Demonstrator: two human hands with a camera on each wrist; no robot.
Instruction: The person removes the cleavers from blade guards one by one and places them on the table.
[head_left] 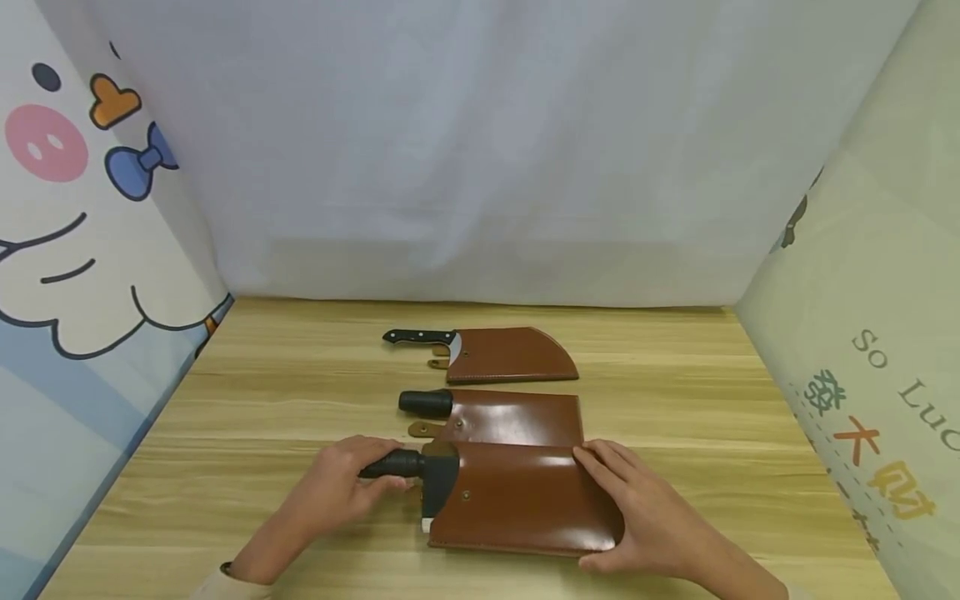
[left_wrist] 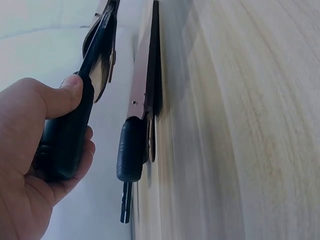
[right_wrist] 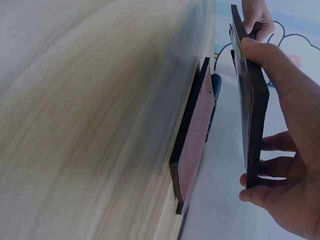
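Note:
My left hand (head_left: 341, 487) grips the black handle (head_left: 393, 463) of a cleaver, with the thumb along the handle in the left wrist view. Most of the dark blade is inside a brown leather sheath (head_left: 525, 496); a strip of it shows beside the handle. My right hand (head_left: 645, 517) holds the sheath's right end, thumb at one edge and fingers at the other. Both wrist views show this cleaver raised off the table. Just behind it lies a second sheathed cleaver (head_left: 517, 417), partly covered in the head view, its black handle (left_wrist: 130, 150) pointing left.
Farther back, a third knife with a riveted black handle (head_left: 420, 336) lies in a brown sheath (head_left: 510, 354) with a curved end. The wood-grain table (head_left: 675, 358) meets a white cloth backdrop (head_left: 480, 167). Printed cloths hang at left and right.

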